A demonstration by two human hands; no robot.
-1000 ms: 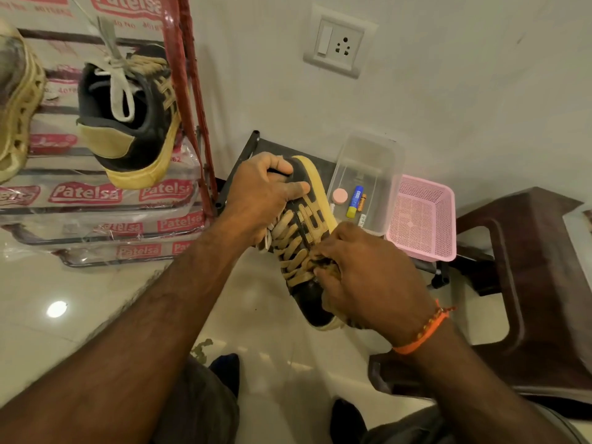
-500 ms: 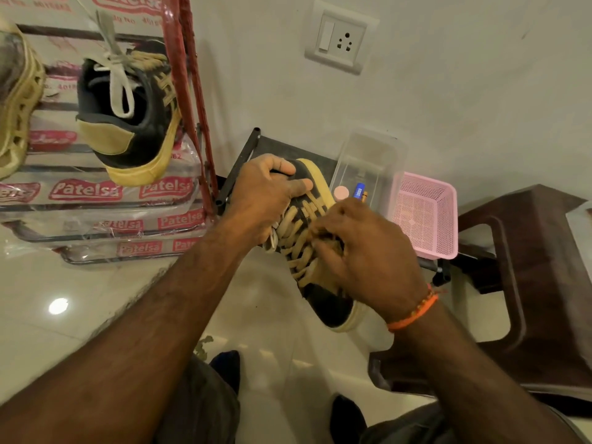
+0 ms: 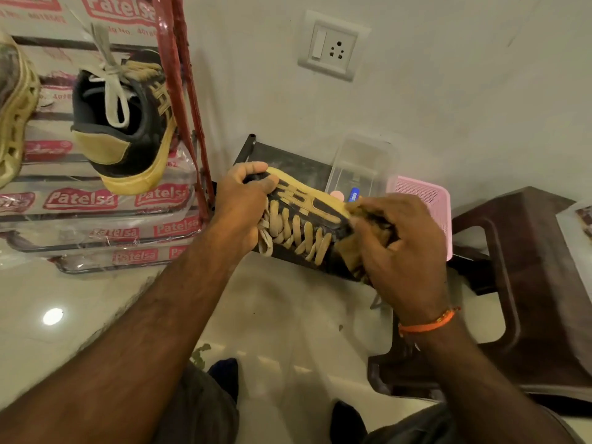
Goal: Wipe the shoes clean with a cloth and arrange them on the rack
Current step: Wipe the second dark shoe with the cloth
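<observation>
So, head view, the only one. Two hands in frame, both on one black-and-tan sneaker [image 3: 301, 219] held in the air above the floor, in front of a low dark stand [image 3: 288, 158], laces facing the camera.

Left hand [image 3: 243, 200]: fingers curled over the heel collar, thumb on the side panel, gripping the shoe.

Right hand [image 3: 403, 241]: fingers curled round a tan cloth [image 3: 352, 251], pressing it on the toe end of the shoe. Toe itself hidden under hand and cloth. Orange thread band [image 3: 429, 323] on that wrist.

Shoe count: three visible. One in hand; two on the rack [image 3: 189, 91] at left, namely a matching black-and-tan sneaker [image 3: 128, 129], heel toward the camera with pale laces loose, and part of one tan lattice shoe [image 3: 16, 107] cut by the left edge. Rack has red posts and shelves wrapped in clear plastic printed "Patelsa".

Behind the held shoe: one clear plastic tub [image 3: 362, 165] with small items inside, too small to identify beyond a pink disc and a blue piece. One pink mesh basket [image 3: 426, 200] just beside it on the right. One dark brown plastic stool [image 3: 525, 283] at far right. One wall socket with switch [image 3: 333, 49] above.
</observation>
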